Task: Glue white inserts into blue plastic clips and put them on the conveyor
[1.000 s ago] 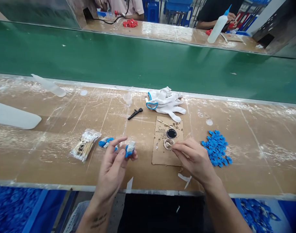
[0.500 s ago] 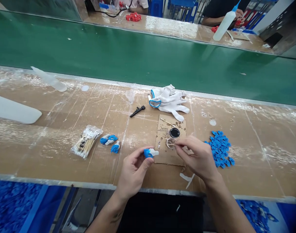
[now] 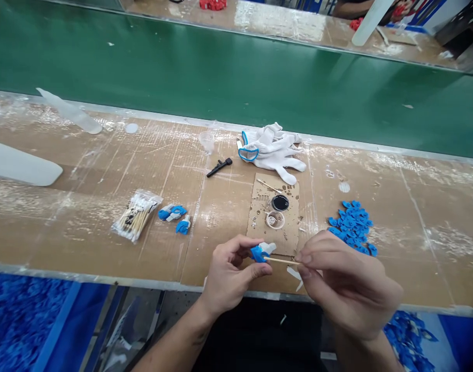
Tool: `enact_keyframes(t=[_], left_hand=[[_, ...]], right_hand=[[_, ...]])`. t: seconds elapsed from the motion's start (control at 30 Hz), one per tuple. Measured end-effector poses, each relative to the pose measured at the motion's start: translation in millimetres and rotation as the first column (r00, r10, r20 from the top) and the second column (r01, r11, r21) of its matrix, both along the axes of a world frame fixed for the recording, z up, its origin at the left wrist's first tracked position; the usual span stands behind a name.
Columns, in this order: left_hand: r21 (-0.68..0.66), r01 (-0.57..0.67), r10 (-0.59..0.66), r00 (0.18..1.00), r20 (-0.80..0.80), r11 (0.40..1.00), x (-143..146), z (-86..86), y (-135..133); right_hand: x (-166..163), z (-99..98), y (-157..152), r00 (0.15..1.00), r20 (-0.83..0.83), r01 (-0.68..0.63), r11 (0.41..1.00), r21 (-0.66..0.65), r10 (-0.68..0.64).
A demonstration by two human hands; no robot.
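My left hand (image 3: 234,271) pinches a small blue plastic part with a whitish piece (image 3: 259,251) between thumb and fingers, above the front of the table. From the right, my right hand (image 3: 347,279) grips a thin wooden stick (image 3: 280,260), its far end touching the blue part. Whether that end carries a cotton tip is hidden. Just beyond the hands lies a stained cardboard piece (image 3: 255,227). On it are a cup of dark liquid (image 3: 280,202), a clear cup (image 3: 275,220) and a cotton swab (image 3: 269,186).
Blue parts (image 3: 350,227) are heaped at right; several blue-and-white pieces (image 3: 182,225) lie left, beside a bag of cotton swabs (image 3: 137,216). White gloves (image 3: 275,157) and a black plastic piece (image 3: 219,167) lie behind. A green belt (image 3: 205,72) crosses beyond; another person's arm (image 3: 352,9) shows across it.
My right hand has moved from the clear cup toward me, bringing the stick against the blue part. My left hand has shifted slightly right. The view has tilted down.
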State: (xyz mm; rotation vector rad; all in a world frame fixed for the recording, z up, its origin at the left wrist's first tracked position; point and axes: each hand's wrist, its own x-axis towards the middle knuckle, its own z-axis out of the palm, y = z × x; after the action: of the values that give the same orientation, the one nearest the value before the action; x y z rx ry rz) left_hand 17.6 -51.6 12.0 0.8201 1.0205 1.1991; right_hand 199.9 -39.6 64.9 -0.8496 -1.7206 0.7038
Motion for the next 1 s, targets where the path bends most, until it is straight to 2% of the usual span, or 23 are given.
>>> enact_keyframes(t=[0.33, 0.43, 0.53, 0.6, 0.63, 0.73, 0.83, 0.87, 0.93, 1.0], left_hand=[[0.05, 0.005, -0.004, 1.0, -0.02, 0.999, -1, -0.1, -1], [0.035, 0.02, -0.019, 0.999, -0.032, 0.999, -5, -2.4, -2], [0.02, 0.035, -0.035, 0.999, -0.009, 0.999, -12, -6.6, -4], [0.032, 0.026, -0.027, 1.0, 0.017, 0.999, -18, -11.3, -5], [0.041, 0.017, -0.018, 0.999, 0.029, 0.999, -20, -14.0, -6], [0.027, -0.033, 0.031, 0.996, 0.081, 0.999, -24, -21.3, -8], [-0.033, -0.109, 0.113, 0.979, 0.167, 0.994, -28, -24.6, -8], [-0.053, -0.129, 0.137, 0.972, 0.191, 0.99, -29, -24.7, -8], [-0.081, -0.157, 0.171, 0.958, 0.229, 0.984, -32, -24.3, -6], [-0.093, -0.164, 0.183, 0.948, 0.261, 0.982, -34, -23.7, -3]], right_hand=[[-4, 0.3, 1, 0.998, 0.055, -0.012, 1.0, 0.013, 0.011], [6, -2.1, 2, 0.999, 0.032, -0.02, 1.0, 0.011, 0.02], [23, -11.0, 11, 0.993, 0.003, 0.116, 0.993, 0.02, -0.116], [30, -21.4, 22, 0.975, 0.103, 0.198, 0.98, 0.024, -0.199], [30, -27.1, 27, 0.96, 0.196, 0.197, 0.98, 0.03, -0.199], [23, -40.1, 37, 0.882, 0.456, 0.106, 0.993, 0.047, -0.116], [29, -40.8, 32, 0.881, 0.463, 0.098, 0.995, 0.034, -0.103], [38, -38.6, 27, 0.895, 0.423, 0.144, 0.989, 0.032, -0.144], [65, -33.4, 18, 0.878, 0.348, 0.331, 0.942, 0.05, -0.327], [97, -30.8, 15, 0.765, 0.362, 0.542, 0.836, 0.085, -0.533]])
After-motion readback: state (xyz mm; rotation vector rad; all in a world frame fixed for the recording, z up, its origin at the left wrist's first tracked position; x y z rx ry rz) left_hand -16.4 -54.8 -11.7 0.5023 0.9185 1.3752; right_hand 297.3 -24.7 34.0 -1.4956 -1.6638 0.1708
